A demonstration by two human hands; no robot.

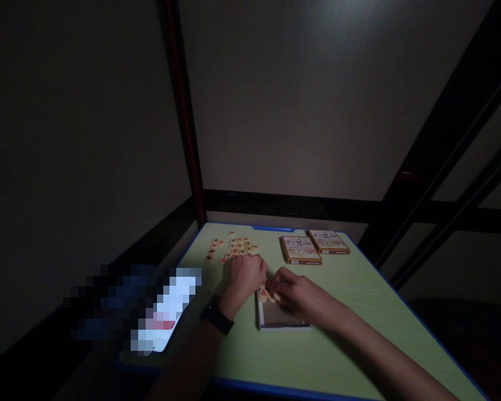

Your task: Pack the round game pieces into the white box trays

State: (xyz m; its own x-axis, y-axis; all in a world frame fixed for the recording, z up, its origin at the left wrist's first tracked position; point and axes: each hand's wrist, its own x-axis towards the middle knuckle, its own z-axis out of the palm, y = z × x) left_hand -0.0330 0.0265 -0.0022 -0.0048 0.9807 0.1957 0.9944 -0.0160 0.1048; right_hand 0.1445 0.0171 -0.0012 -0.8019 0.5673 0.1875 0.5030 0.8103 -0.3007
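Note:
Round wooden Chinese chess pieces with red and dark characters lie in a loose group on the table's far left part. My left hand, with a black watch band on the wrist, is curled in front of them, its fingertips hidden. A shallow open box tray with white edges lies before me. At its upper left end rest a few chess pieces. Over these my right hand bends down with its fingers drawn together at a piece; the fingertips are partly hidden.
Two printed boxes, a nearer one and a farther one, lie at the back right of the green table with blue edging. A lit, blurred-out screen is at the left edge. Walls stand behind and to the left.

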